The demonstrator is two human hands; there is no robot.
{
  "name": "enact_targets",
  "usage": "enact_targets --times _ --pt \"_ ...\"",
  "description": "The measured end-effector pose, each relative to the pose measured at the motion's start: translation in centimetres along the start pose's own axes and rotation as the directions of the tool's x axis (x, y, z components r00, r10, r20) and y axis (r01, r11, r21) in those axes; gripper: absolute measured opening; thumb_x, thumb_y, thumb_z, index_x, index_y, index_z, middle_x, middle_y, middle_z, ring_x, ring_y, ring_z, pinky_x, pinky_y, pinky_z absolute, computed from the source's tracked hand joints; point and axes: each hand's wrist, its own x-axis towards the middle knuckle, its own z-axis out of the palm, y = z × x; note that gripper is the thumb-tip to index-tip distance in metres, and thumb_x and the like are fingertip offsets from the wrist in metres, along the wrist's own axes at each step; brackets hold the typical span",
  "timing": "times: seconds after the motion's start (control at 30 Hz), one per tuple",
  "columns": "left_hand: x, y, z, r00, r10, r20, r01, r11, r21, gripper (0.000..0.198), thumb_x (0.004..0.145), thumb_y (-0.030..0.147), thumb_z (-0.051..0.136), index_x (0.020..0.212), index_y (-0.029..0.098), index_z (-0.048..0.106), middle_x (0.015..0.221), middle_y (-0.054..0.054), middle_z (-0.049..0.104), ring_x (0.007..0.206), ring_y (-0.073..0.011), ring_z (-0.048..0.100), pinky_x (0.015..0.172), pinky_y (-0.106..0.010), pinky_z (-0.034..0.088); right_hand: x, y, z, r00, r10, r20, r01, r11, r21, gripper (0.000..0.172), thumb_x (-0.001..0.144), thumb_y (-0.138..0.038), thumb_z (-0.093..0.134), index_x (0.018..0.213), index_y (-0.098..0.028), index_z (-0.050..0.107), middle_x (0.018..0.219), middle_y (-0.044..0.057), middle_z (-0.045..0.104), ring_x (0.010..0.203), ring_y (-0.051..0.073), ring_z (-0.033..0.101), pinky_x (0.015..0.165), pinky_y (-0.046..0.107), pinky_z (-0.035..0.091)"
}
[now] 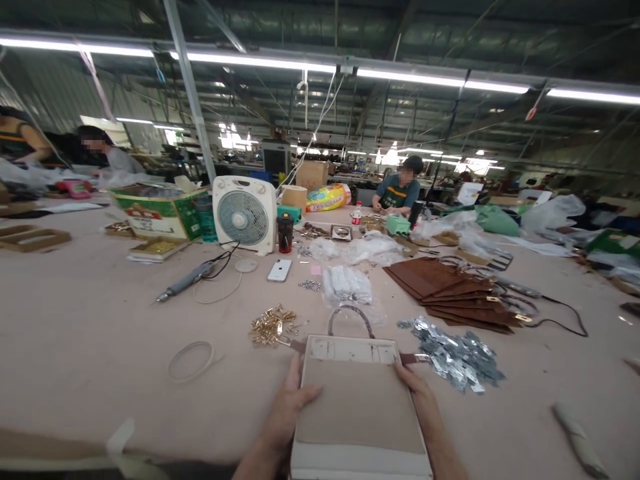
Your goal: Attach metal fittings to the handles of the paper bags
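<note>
A flat beige bag panel point(357, 400) with a white rim and a brown loop handle point(350, 315) at its far end lies on the table in front of me. My left hand point(287, 407) grips its left edge, thumb on top. My right hand point(420, 393) grips its right edge the same way. A thin brown strap sticks out on both sides at the far end. A heap of gold metal fittings point(273, 325) lies just beyond the left corner. A heap of silver metal plates point(457, 353) lies to the right.
On the pink table point(90, 333) are a stack of brown leather panels point(450, 288), a white fan point(245, 215), a phone point(279, 270), an electric screwdriver point(184, 283), a tape ring point(191, 361) and plastic bags. A person in a green top point(400, 190) sits across; others work at far left.
</note>
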Motion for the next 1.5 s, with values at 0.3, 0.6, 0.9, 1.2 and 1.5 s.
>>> enact_targets --times 0.3,0.6,0.9,1.2,1.5 --pt "1.8 -2.3 -2.4 0.945 0.327 -0.015 -0.257 0.769 0.586 0.084 0.092 0.029 0.061 0.164 0.023 0.019 0.169 -0.014 0.032 0.157 -0.0279 0.029 0.127 -0.047 0.03 2.9 2.6 -2.9 0.987 0.155 0.04 -0.15 0.983 -0.108 0.077 0.059 -0.067 0.088 0.113 -0.012 0.078 0.089 0.009 0.081 0.099 0.038 0.076 0.083 0.043 0.062" --pt "1.1 -2.3 -1.3 0.735 0.678 0.023 -0.236 0.224 0.946 0.092 0.084 0.019 0.071 0.162 0.024 0.024 0.169 -0.015 0.029 0.157 -0.0365 0.026 0.126 -0.064 0.025 2.8 3.3 -2.8 0.996 0.055 0.073 -0.032 0.957 -0.287 0.079 0.064 -0.073 0.082 0.114 -0.012 0.077 0.098 0.012 0.081 0.1 0.036 0.074 0.086 0.042 0.059" --pt "4.1 -1.3 1.0 0.8 0.334 0.498 -0.456 -0.201 0.867 0.049 0.092 0.017 0.066 0.14 0.021 0.06 0.145 -0.01 0.062 0.143 -0.033 0.048 0.12 -0.055 0.041 1.6 3.3 -1.3 0.984 -0.163 0.078 0.18 0.896 -0.405 0.067 0.079 -0.069 0.071 0.115 -0.013 0.076 0.114 0.014 0.079 0.111 0.036 0.071 0.093 0.04 0.054" --pt "7.1 -0.2 1.9 0.858 0.228 0.459 -0.415 -0.219 0.883 0.049 0.08 0.047 0.087 0.122 0.027 0.073 0.133 -0.004 0.071 0.122 -0.0304 0.059 0.106 -0.05 0.046 2.8 3.6 -2.6 0.979 -0.205 -0.006 0.155 0.759 -0.632 0.07 0.081 -0.068 0.066 0.124 -0.014 0.072 0.101 0.013 0.081 0.094 0.033 0.076 0.082 0.039 0.058" --pt "6.5 -0.9 2.0 0.866 0.308 0.395 -0.365 -0.151 0.919 0.024 0.085 0.034 0.085 0.107 0.03 0.076 0.126 0.001 0.072 0.116 -0.0255 0.059 0.101 -0.044 0.046 2.0 3.0 -2.2 0.965 -0.253 0.067 0.235 0.723 -0.65 0.059 0.089 -0.063 0.06 0.123 -0.017 0.068 0.109 0.013 0.079 0.094 0.03 0.077 0.083 0.038 0.06"
